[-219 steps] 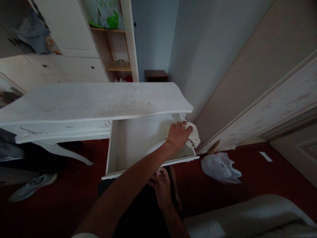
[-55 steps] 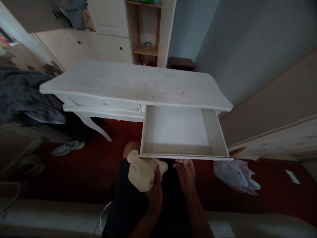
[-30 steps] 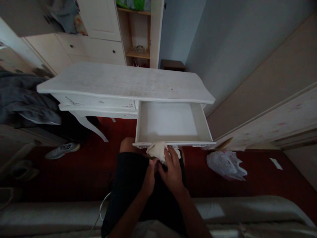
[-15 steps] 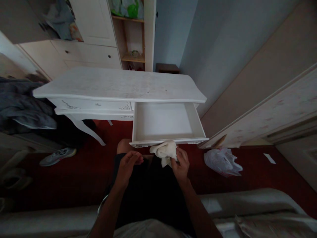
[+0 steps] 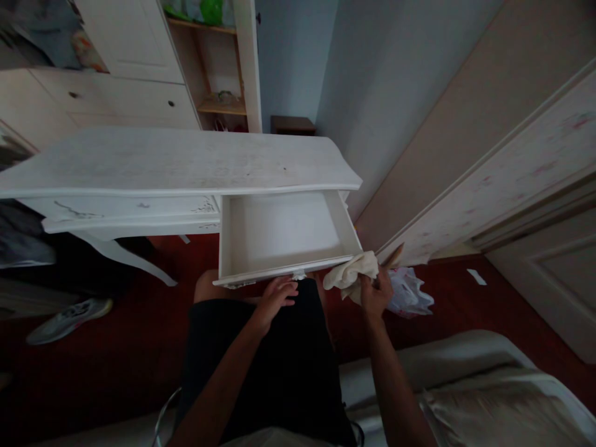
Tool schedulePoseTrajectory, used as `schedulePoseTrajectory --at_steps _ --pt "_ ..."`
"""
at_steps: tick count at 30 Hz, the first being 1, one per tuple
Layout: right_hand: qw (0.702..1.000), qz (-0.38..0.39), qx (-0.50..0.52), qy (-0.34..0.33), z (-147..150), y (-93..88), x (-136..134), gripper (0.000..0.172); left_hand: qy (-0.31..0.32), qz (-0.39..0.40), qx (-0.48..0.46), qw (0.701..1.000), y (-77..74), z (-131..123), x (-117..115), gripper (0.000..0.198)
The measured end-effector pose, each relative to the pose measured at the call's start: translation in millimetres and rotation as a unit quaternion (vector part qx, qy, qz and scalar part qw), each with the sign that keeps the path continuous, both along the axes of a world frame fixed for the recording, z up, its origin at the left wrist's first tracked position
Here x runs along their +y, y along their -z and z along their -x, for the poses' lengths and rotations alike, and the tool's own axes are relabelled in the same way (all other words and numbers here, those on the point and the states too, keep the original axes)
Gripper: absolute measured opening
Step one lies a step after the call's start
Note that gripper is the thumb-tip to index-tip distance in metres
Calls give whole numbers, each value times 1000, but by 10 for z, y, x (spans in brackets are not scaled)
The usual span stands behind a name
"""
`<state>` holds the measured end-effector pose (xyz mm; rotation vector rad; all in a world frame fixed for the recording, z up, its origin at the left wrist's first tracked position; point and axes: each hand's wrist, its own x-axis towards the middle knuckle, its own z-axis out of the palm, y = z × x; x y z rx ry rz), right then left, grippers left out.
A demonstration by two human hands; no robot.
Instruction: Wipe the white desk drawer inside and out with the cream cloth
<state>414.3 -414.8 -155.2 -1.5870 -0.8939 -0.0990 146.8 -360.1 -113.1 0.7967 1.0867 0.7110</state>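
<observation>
My right hand [image 5: 376, 295] grips a crumpled cream cloth [image 5: 350, 273], which lies against the right end of the front panel of a pulled-out white drawer [image 5: 284, 226]. Just below the middle of that panel is my left hand [image 5: 274, 301], its fingers loosely bent and apart, close to the drawer knob [image 5: 298, 275]. Whether the fingertips touch the knob I cannot tell. Nothing shows in that hand. The drawer's inside is bare and belongs to a white desk [image 5: 186, 161] with curved legs and carved trim.
A plastic bag [image 5: 410, 292] lies on the red floor beyond my right hand. To the left is a grey shoe [image 5: 69, 320]. An open cabinet [image 5: 218, 68] stands behind the desk, and a wall closes off the right. Pale bedding [image 5: 493, 403] is at lower right.
My right hand has carried the cloth rightward along the drawer front to its right end. My left hand has moved right, toward the knob, and its fingers have spread. The view has turned right.
</observation>
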Motion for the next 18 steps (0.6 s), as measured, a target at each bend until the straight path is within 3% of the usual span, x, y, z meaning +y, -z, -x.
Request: schedulePoseTrajectory --at_steps 5,9,18 --pt "998 -14 50 19 42 88 -69 31 43 91 -53 993 -9 -279 119 38" --pt "991 -18 133 19 48 136 -183 33 29 164 -95 981 15 -416 176 22" --pt "956 -113 264 55 -244 47 -294 33 -2 153 -40 987 75 -328 188 21"
